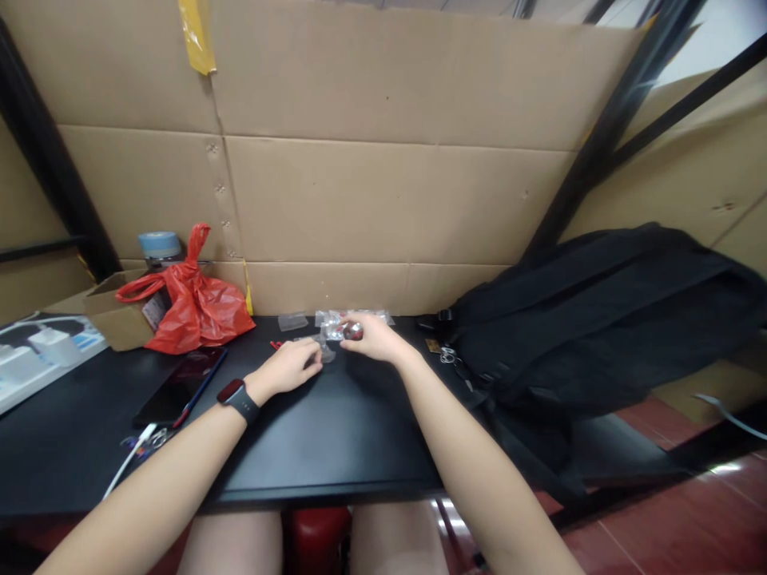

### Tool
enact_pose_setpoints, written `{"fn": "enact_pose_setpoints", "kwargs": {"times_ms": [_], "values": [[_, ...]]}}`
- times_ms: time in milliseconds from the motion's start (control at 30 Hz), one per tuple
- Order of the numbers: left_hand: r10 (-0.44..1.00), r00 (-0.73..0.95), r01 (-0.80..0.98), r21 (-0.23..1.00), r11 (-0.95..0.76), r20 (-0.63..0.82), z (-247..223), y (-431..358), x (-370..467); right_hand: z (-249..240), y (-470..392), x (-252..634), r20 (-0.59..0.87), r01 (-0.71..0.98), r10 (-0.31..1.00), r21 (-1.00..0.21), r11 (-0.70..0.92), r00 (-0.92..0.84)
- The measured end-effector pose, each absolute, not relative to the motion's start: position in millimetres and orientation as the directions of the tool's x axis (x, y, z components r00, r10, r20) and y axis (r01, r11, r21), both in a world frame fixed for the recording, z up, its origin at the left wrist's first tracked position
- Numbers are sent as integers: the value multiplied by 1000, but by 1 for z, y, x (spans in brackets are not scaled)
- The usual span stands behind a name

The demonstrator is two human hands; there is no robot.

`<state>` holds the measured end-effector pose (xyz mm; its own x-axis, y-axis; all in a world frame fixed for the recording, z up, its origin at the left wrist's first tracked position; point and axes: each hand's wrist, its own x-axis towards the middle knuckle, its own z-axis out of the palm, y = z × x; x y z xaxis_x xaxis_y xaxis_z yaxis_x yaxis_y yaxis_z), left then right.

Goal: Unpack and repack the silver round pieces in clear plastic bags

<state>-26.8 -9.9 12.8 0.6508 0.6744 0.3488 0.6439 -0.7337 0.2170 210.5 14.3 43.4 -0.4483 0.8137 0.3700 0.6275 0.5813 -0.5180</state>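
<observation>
My right hand (375, 337) is closed around a small, dark red, shiny round object (353, 331) above the black table (335, 431). Beside it my left hand (292, 366), with a smartwatch on the wrist, rests low over the table with its fingers curled at a clear plastic piece (327, 352); whether it grips the plastic is hidden. Behind both hands lie clear plastic packets (380, 317), and another clear piece (292, 321) sits further left. A tiny red item (276, 345) shows just behind my left hand.
At the left are a red plastic bag (204, 311), an open cardboard box (117, 311), a phone (180, 387), keys (156, 438) and a white power strip (72, 357). A black backpack (599, 319) fills the right side. Cardboard panels (371, 200) stand behind the table.
</observation>
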Motion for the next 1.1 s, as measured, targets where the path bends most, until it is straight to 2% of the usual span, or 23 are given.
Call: {"fn": "enact_pose_setpoints", "kwargs": {"times_ms": [133,267,400,567,667,900,1100], "values": [[691,695,663,196,-723,197,15,-21,-27,44,12,211,247,642,809,-503,578,-534],[742,664,726,162,-669,91,19,-29,-26,46,9,211,126,671,798,-474,570,-590],[768,641,757,168,-632,3,19,-33,-24,49,4,207,91,720,805,-398,569,-586],[765,644,754,203,-625,-37,23,-36,-22,48,0,201,20,795,844,-322,513,-537],[759,648,753,206,-625,-64,23,-36,-24,43,2,199,40,809,855,-304,503,-517],[737,673,723,256,-641,-55,16,-28,-33,38,7,200,136,709,775,-331,623,-617],[737,673,723,261,-639,-61,19,-29,-31,43,4,204,80,699,779,-391,599,-623]]}}
